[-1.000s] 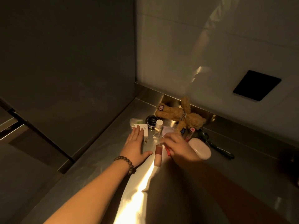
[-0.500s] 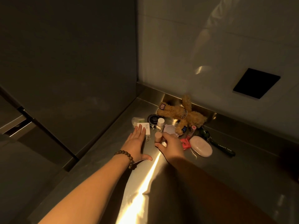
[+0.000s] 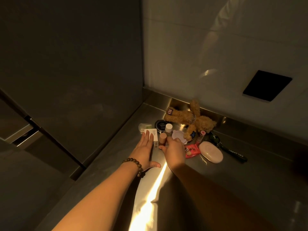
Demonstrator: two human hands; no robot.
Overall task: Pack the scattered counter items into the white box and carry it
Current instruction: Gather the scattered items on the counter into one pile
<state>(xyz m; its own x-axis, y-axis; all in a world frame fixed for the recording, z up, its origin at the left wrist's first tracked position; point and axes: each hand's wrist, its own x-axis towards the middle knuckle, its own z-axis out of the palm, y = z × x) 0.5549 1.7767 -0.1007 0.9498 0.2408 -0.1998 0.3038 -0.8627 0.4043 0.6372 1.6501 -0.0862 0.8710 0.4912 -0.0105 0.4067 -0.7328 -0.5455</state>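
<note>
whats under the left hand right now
The left hand lies flat with its fingertips on the white charger, whose GaN label and prongs show beside them. Bare steel counter surrounds the palm. Whatever sits directly beneath the palm is covered.

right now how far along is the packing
Barely started: no white box is in view, nothing looks packed. The right hand grips a tan tube; the left hand lies flat on the white charger. The plush toy, soap and the rest wait on the counter.
</note>
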